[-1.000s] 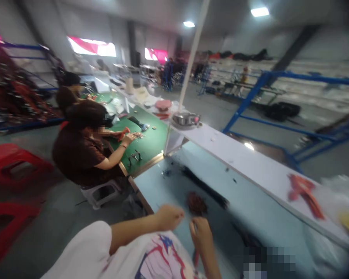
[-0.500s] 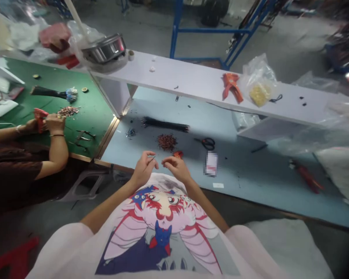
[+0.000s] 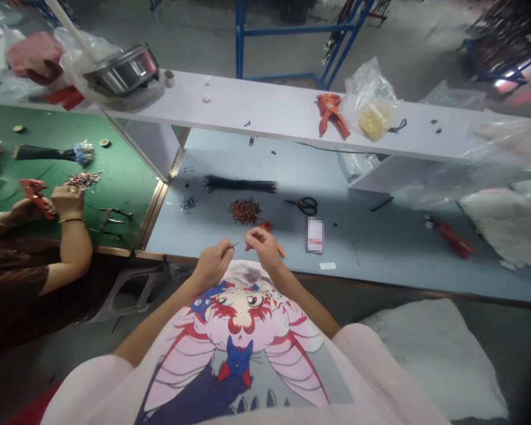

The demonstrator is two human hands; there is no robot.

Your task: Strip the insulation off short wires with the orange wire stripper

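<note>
My left hand (image 3: pixel 216 260) is closed in a pinch on a thin dark wire (image 3: pixel 236 244), whose end sticks out toward the other hand. Close by on the right, my right hand (image 3: pixel 262 245) has its fingers curled together; whatever they hold is too small to make out. An orange-handled tool (image 3: pixel 281 249) lies partly hidden beneath that hand. Just beyond both hands is a heap of small copper-coloured pieces (image 3: pixel 245 211). Behind the heap lies a bundle of black wires (image 3: pixel 241 184).
Black-handled scissors (image 3: pixel 308 205) and a blurred white rectangular item (image 3: pixel 315 235) lie right on the blue table (image 3: pixel 371 236). Red-handled pliers (image 3: pixel 454 237) are farther right. A raised shelf (image 3: pixel 274 112) crosses the back, bearing an orange tool (image 3: pixel 331 115). At left, a co-worker's hand (image 3: pixel 68 203) works nearby.
The view has shifted, so the table appears farther left and higher. My right hand's fingers have drawn together near the wire, which my left hand still pinches. More of the orange-handled tool shows.
</note>
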